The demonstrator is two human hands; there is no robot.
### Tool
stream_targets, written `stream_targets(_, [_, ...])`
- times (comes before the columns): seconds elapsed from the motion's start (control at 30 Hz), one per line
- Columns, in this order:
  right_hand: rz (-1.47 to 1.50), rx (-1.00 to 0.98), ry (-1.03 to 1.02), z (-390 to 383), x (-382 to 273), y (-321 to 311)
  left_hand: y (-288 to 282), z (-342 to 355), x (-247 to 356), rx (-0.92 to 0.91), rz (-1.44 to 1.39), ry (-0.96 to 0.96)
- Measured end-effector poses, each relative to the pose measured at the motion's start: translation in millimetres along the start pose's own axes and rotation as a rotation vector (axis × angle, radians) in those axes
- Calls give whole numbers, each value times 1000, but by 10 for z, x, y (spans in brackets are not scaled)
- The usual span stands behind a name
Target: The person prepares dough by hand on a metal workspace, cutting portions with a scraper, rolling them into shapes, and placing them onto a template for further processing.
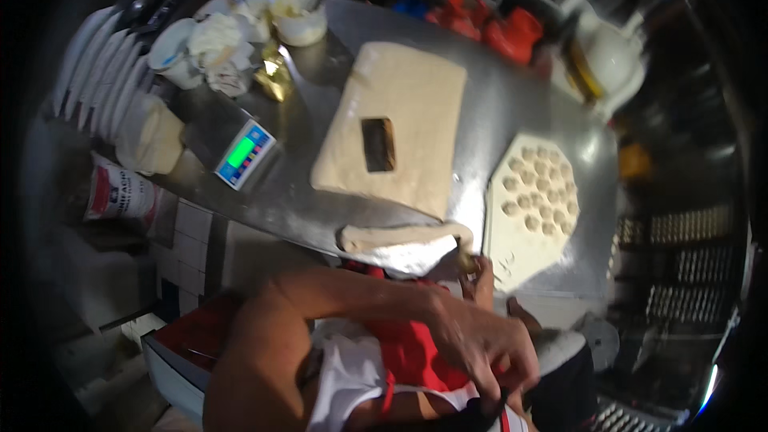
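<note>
My left hand (484,344) is near my body at the lower right, its fingers bent and closed near a black strap-like thing (486,416); what they pinch is unclear. My right hand (480,276) is at the table's front edge with curled fingers. Between them is a small yellowish-brown thing (466,261) I cannot make out, touching the bent end of a long dough strip (392,238). Beyond the strip lies a large flat dough slab (408,88), with a dark rectangular tool (378,145) on it, wooden along one side. Round dough pieces (543,184) sit on a pale board (509,252).
The metal table (340,28) carries a digital scale (246,154) at left, with bowls (300,20), a crumpled cloth (220,44) and a gold wrapper (274,76) behind it. A white machine (612,56) stands back right. Racked trays (688,264) are at the right; a flour bag (120,192) is left.
</note>
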State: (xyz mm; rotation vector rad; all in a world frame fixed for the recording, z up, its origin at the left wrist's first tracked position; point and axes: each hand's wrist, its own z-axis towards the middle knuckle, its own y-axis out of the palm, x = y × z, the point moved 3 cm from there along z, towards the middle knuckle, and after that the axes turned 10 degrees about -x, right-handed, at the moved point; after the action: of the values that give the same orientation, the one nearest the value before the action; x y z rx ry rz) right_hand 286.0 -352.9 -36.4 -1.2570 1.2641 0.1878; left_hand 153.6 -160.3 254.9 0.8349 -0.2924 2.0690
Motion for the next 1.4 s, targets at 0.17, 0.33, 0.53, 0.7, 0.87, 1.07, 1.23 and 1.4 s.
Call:
stream_targets(0.17, [113,-50,103,590,-136,-331,-625,-1064,-611,685,508,-947])
stream_targets(0.33, [374,-281,6,722,-828,-776,-500,-1463,-1236,855,1129,-992])
stream_targets(0.53, [615,-402,-166,740,-1043,-1334,-760,-1078,-1760,933,610,-1218])
stream_targets(0.7, [683,-579,-47,733,-826,-1379,-643,-994,-1837,941,226,-1129])
stream_targets(0.87, [506,-299,-50,793,-642,-1197,-728,-1029,-1768,772,285,-1391])
stream_targets(1.07, [323,74,-1,627,-510,-860,-899,-814,-1928,543,928,-1298])
stream_targets(1.23, [169,135,141,652,-801,-940,-1122,-1093,-2321,406,976,-1470])
stream_targets(1.4, [204,-85,-230,306,-1301,-748,-1491,-1634,-2647,492,751,-1119])
